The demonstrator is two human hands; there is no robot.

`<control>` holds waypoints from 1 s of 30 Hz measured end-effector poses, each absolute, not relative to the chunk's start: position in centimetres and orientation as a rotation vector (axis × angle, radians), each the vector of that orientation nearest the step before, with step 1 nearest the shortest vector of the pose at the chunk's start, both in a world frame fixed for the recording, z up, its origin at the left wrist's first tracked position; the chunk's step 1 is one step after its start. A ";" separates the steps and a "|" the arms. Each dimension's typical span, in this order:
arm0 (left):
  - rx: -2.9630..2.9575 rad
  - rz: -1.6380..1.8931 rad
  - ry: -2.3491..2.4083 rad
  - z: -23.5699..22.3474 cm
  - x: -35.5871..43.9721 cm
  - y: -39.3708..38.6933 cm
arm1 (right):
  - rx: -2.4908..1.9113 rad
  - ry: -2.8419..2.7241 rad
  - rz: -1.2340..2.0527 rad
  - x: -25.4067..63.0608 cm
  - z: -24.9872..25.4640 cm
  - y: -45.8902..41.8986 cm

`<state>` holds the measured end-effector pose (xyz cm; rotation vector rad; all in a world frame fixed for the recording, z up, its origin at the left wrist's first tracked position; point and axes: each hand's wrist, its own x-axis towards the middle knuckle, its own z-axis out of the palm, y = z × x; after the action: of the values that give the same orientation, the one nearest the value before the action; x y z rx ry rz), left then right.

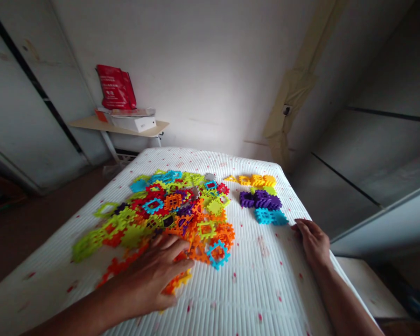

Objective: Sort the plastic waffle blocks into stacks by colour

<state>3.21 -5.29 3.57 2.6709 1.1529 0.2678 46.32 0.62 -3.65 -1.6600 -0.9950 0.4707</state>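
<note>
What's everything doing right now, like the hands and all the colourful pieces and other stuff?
Left hand: palm down on the pile; grip hidden
Right hand: fingers bent, just apart from the blue row
Pile: spread out, colours jumbled
Yellow row: lined up, partly overlapping
Purple row: packed close
Blue row: overlapping
Red bag: upright
White cover: spread flat

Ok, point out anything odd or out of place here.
The wrinkled beige tape on the white wall, around the small pale socket, looks patchy and makeshift. The pile of multicoloured plastic tiles is jumbled, but I see nothing clearly broken.
</note>
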 end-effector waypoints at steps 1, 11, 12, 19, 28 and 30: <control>2.675 0.278 1.165 3.3 3.1 -5.3 | -1.658 -0.995 0.470 46.4 -3.7 0.6; 2.682 0.675 1.231 2.0 1.5 -3.5 | -1.629 -0.933 0.535 46.2 -3.7 0.8; 2.678 0.711 1.208 2.1 1.4 -3.7 | -1.621 -0.931 0.536 46.2 -3.8 0.8; 2.709 0.404 1.126 4.2 0.9 -7.3 | -1.649 -0.983 0.507 46.4 -3.7 0.6; 2.838 0.389 1.168 1.6 1.0 -7.5 | -1.624 -1.007 0.476 46.1 -3.5 0.6; 2.872 0.475 1.101 1.2 0.8 -7.2 | -1.608 -0.989 0.496 45.9 -3.4 0.6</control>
<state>0.79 -7.16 1.23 2.8717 1.1009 0.4745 45.92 0.63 -3.40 -1.6080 -0.9891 0.4957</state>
